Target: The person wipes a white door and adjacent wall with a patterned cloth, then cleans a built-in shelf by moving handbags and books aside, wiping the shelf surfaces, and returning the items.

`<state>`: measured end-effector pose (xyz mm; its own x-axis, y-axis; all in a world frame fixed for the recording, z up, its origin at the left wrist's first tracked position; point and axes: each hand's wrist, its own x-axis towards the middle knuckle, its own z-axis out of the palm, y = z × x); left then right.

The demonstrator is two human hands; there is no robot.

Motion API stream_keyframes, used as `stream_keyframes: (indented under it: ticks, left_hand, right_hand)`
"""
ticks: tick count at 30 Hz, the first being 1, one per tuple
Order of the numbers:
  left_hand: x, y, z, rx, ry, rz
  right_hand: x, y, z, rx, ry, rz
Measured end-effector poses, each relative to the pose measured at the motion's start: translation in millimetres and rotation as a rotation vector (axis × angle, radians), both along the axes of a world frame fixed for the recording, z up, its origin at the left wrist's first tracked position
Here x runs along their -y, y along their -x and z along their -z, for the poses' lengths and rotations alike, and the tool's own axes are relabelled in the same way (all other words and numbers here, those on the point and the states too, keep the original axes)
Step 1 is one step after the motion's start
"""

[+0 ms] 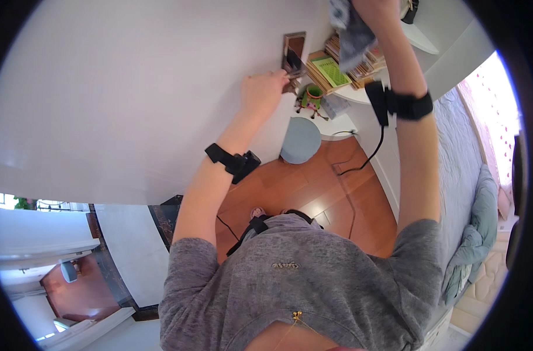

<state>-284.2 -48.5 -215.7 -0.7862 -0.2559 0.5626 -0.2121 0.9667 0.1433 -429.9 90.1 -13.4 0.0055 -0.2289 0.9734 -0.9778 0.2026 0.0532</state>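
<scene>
My left hand [263,93] is closed around the lever of a metal door handle [294,55], whose long plate is fixed near the edge of a white door [161,87]. The fingertips are partly hidden behind the lever. Raised higher at the top right, my right hand [378,15] holds a grey-blue cloth [355,41] with a lighter pattern. The cloth hangs down in front of several books; the top of that hand is cut off by the picture's rim. Each forearm wears a black strap with a device on it.
Beyond the door edge, a white shelf unit [336,125] carries a green book [331,71], more books and a green figurine pot [311,97]. A round blue stool [300,140] stands on the wooden floor [288,188]. A bed [457,145] lies to the right; a cable [378,149] hangs from my right forearm.
</scene>
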Motion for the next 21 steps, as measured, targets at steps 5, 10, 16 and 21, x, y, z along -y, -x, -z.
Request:
stream_keyframes:
  ticks: [5,10,16,21]
  left_hand:
    - [42.3,32.3,-8.6,0.145,-0.056,-0.150]
    - [90.4,58.9,1.5,0.063,-0.043,-0.216]
    - [128.1,82.4,3.5,0.083,-0.085,-0.331]
    - [141.5,82.0,-1.9,0.087,-0.064,-0.354]
  right_hand:
    - [-63.7,43.6,120.9,1.041,0.266,-0.177]
    - [-135.2,65.5,238.9,1.624,0.406,-0.129]
    - [-159.9,86.8,290.0,1.809,0.310,-0.178]
    - [-142.6,93.7,287.7,1.805,0.320,-0.218]
